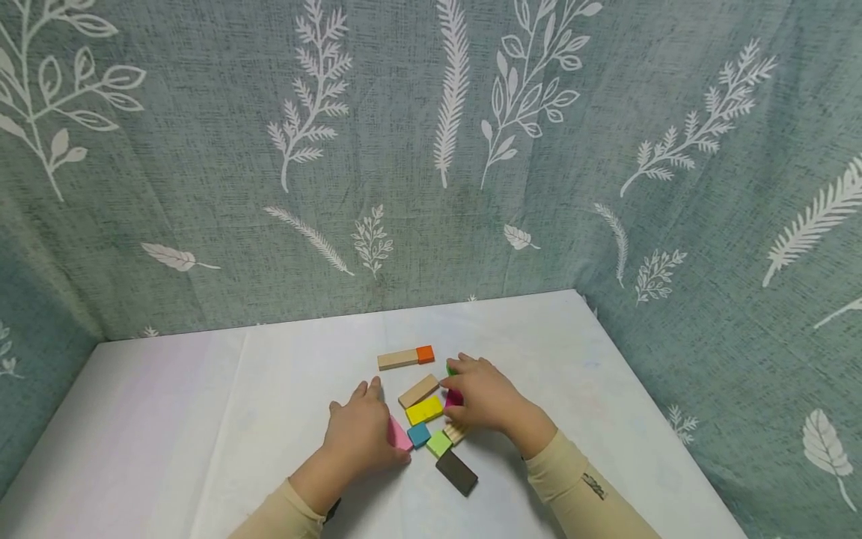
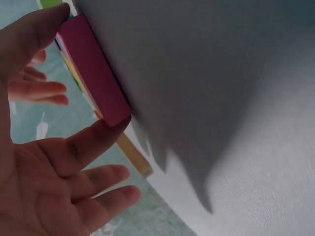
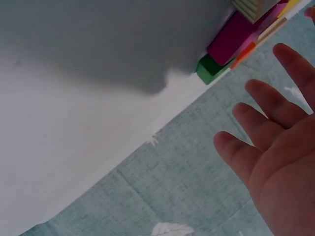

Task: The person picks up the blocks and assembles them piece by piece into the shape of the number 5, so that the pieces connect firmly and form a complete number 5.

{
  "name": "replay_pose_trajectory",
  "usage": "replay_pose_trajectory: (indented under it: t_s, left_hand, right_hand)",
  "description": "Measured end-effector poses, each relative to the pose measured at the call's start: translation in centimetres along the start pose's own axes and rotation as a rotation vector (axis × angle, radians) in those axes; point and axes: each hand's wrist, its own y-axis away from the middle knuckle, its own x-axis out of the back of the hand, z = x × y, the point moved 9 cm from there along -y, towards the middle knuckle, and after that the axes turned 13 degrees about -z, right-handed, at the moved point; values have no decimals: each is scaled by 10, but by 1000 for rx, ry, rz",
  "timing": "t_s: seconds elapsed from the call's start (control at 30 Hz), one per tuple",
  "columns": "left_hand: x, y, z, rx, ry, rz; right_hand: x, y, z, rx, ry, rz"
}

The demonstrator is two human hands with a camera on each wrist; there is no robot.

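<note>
My left hand (image 1: 360, 430) holds a pink block (image 2: 93, 71) by its two ends, thumb at one and index finger at the other, while the remaining fingers stretch out past it. Low above the right side of the block group, my right hand (image 1: 488, 397) has its fingers spread. Under it lie a magenta block (image 3: 234, 39) and a green block (image 3: 211, 69), partly hidden in the head view. A ridged wooden block (image 1: 455, 432) shows below that hand. Between the hands lie a yellow block (image 1: 424, 410), a blue cube (image 1: 419, 435) and a light green block (image 1: 439, 445).
Beyond the hands, a plain wooden block (image 1: 397, 360) lies end to end with an orange block (image 1: 425, 355). Another wooden block (image 1: 418, 391) sits beside the yellow one. A dark block (image 1: 457, 472) lies nearest me. Patterned curtains (image 1: 404, 150) surround the white table (image 1: 283, 389).
</note>
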Motion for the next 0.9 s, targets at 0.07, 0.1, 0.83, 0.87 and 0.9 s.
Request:
replay_pose_trajectory:
  t_s: [0.07,0.1,0.83,0.87,0.9]
  left_hand:
    - [3,0,0,-2,-3,13]
    - [5,0,-1,-1,2,14]
    - [54,-62,-62,-2,3,101]
    - [55,-63,-60,-7,1,99]
    - [55,-64,-59,-8,1,96]
  right_hand:
    - [2,-1,-1,-2,-12,-9]
    - [3,-2,-3,-2,-12,-13]
    - [-12,-65,-38,-128,96,-153]
    - [-12,-65,-37,-131,96,-151]
    - [-12,-66,-36,-134,94,-151]
